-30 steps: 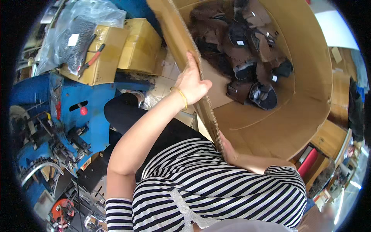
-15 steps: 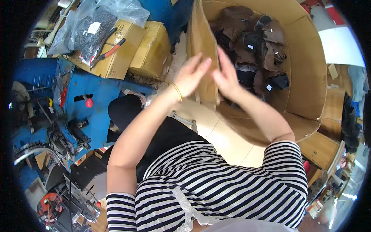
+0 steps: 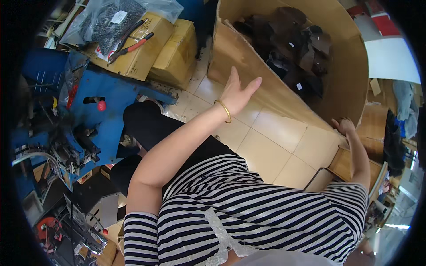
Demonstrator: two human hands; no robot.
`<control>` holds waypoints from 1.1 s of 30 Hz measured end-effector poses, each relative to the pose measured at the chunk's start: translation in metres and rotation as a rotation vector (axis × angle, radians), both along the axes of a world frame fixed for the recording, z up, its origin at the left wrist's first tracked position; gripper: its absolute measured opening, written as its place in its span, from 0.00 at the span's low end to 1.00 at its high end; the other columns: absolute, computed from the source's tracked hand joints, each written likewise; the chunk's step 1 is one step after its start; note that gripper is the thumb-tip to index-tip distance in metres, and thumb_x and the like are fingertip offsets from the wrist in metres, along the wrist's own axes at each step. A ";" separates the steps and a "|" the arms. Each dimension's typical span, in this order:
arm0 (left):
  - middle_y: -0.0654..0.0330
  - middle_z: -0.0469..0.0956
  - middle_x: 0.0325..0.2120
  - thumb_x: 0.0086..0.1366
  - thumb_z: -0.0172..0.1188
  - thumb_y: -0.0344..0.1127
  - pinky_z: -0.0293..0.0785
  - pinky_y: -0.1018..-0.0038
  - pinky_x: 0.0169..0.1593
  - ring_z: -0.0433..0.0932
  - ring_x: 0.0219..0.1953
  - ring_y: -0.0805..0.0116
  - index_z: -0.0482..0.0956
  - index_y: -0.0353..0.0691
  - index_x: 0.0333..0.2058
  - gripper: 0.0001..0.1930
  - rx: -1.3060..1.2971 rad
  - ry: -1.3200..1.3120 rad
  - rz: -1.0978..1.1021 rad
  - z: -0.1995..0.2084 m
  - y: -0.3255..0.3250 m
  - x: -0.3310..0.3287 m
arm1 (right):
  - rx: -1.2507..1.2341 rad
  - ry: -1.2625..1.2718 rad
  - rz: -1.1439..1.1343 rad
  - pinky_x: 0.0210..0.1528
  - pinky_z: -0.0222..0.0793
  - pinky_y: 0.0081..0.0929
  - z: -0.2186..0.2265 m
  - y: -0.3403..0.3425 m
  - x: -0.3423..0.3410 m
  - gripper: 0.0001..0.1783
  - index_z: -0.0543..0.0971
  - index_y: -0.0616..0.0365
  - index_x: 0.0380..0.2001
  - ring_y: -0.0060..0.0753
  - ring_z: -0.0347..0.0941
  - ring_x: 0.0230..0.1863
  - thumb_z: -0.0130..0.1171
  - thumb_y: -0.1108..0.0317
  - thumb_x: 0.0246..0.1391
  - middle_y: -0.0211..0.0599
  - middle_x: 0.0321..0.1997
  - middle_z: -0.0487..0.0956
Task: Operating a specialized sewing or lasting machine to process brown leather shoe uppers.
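A large open cardboard box [image 3: 266,88] stands in front of me, holding a pile of dark brown and black pieces [image 3: 293,44], several with small white labels. My left hand [image 3: 239,93], with a gold bangle [image 3: 224,111] at its wrist, is spread with thumb and fingers apart before the box's near wall; whether it touches the cardboard I cannot tell. At the box's near right corner, my right hand [image 3: 346,127] has its fingers bent over the cardboard edge.
On the left is a blue machine table [image 3: 95,119] with a red knob [image 3: 101,105]. Two closed cartons [image 3: 177,57] stand behind it, with red-handled pliers [image 3: 133,46] and a clear plastic bag [image 3: 159,9] on top. A wooden stool or cabinet [image 3: 355,164] stands at the right.
The box's near side has swung into a slant facing me. My right hand has left the wall's inner side for the near right corner. My left hand has shifted slightly right and down.
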State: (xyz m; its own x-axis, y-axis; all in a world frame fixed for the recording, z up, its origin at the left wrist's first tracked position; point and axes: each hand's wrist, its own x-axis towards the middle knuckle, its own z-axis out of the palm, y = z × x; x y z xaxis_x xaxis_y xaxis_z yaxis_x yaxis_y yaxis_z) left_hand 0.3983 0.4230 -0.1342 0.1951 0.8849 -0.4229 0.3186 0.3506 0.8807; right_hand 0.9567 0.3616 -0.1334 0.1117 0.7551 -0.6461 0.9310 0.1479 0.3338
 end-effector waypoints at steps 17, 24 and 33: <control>0.41 0.56 0.64 0.65 0.52 0.58 0.52 0.68 0.66 0.55 0.67 0.54 0.43 0.32 0.67 0.45 0.252 -0.356 0.186 -0.023 0.083 -0.066 | -0.136 0.735 -0.736 0.50 0.68 0.39 -0.026 -0.100 -0.331 0.24 0.79 0.60 0.44 0.54 0.75 0.48 0.42 0.51 0.65 0.57 0.44 0.79; 0.29 0.47 0.63 0.53 0.63 0.47 0.49 0.64 0.68 0.50 0.67 0.41 0.34 0.20 0.64 0.55 0.133 -0.033 0.095 -0.014 -0.069 -0.032 | -0.490 1.317 -0.603 0.54 0.67 0.34 0.002 -0.035 -0.324 0.27 0.75 0.63 0.49 0.36 0.75 0.49 0.40 0.50 0.67 0.40 0.50 0.78; 0.28 0.74 0.39 0.48 0.60 0.45 0.73 0.62 0.49 0.77 0.42 0.39 0.39 0.14 0.62 0.54 0.145 0.165 -0.210 0.001 -0.023 -0.009 | -0.540 1.042 0.525 0.68 0.55 0.43 0.054 -0.115 -0.236 0.46 0.60 0.62 0.64 0.51 0.61 0.65 0.63 0.51 0.46 0.49 0.67 0.62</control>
